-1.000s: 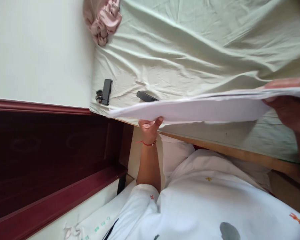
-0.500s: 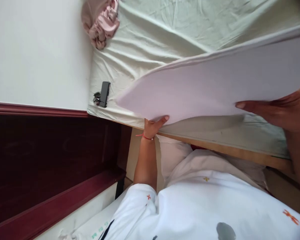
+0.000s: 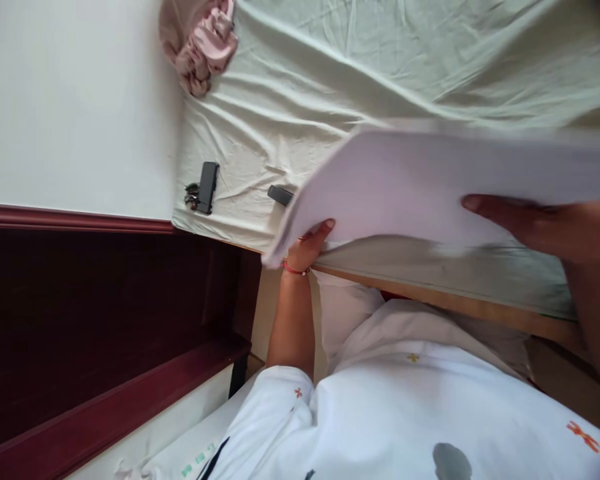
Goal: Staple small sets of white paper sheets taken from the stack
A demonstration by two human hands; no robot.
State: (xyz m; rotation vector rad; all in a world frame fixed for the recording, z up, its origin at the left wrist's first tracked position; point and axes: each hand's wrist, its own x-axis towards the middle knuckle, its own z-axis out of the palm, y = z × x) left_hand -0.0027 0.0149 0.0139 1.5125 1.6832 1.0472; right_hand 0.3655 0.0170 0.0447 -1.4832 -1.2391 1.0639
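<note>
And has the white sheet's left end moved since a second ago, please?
Yes: the white sheet's left end has shifted right, farther from the black rectangular object.

On your far left you have a plain white wall (image 3: pixel 75 100), edged below by a dark red moulding (image 3: pixel 75 218). Nearer, under that, a deep maroon panel (image 3: pixel 90 300) sits in shadow above a red ledge (image 3: pixel 115 407). In front of you, a wrinkled pale green cloth (image 3: pixel 405 67) covers a table (image 3: pixel 455 307) with a wooden near edge. Soft light brightens your wall.
</note>
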